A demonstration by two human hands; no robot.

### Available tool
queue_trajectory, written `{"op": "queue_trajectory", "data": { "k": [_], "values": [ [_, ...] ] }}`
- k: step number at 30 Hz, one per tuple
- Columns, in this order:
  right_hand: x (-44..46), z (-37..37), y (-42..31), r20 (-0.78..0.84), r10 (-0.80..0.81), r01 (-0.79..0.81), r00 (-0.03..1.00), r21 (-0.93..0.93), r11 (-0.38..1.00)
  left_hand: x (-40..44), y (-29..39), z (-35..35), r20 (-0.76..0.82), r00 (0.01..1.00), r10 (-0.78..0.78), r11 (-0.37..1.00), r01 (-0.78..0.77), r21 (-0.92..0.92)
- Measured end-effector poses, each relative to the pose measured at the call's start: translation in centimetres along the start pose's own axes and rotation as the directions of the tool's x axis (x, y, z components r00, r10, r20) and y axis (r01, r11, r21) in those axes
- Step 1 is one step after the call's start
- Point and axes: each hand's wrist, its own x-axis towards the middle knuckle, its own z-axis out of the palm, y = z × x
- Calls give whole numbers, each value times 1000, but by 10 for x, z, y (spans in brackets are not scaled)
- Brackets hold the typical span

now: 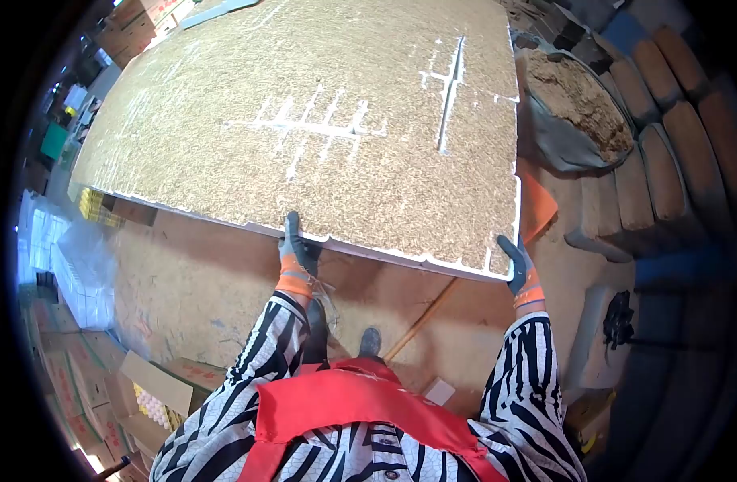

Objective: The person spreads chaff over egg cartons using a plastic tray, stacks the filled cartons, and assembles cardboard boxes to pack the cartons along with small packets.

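A wide bed of white trays [384, 259] is spread with straw-coloured, husk-like grains, and the white walls show through in lines. My left hand [298, 255], in a grey and orange glove, grips the front edge with the thumb over the rim and the fingers hidden underneath. At the front right corner my right hand [521, 273], gloved alike, is closed on the tray's side, thumb on top. The husk layer [304, 193] lies level between both hands. Narrow gaps [451, 92] run through it toward the back right.
A large sack [573, 112] of brown loose material stands right, beside stacked filled bags [690, 136]. An orange piece [537, 205] lies near the right corner. Cardboard boxes [155, 394] and plastic-wrapped white stacks [79, 265] are at left. A wooden stick [421, 321] lies on the floor.
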Motion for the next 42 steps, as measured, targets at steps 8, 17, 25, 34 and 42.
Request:
{"op": "queue_trajectory", "data": {
  "k": [8, 17, 25, 34, 42],
  "values": [
    [-10, -17, 18, -116, 7, -4, 993, 23, 1000, -22, 9, 11, 37, 999, 21, 998, -24, 64],
    [-91, 63, 8, -109, -61, 65, 992, 38, 997, -58, 103, 3, 219, 976, 4, 1000, -1, -14],
    [36, 390, 65, -58, -186, 184, 981, -45, 982, 116, 378, -88, 285, 957, 54, 998, -48, -29],
    [236, 583, 200, 87, -231, 245, 969, -216, 945, 316, 561, -207, -19, 997, -79, 965, 81, 250],
    [225, 478, 66, 249, -199, 318, 948, -740, 593, 291, 531, -79, 149, 440, 886, 191, -638, 747]
  ]
}}
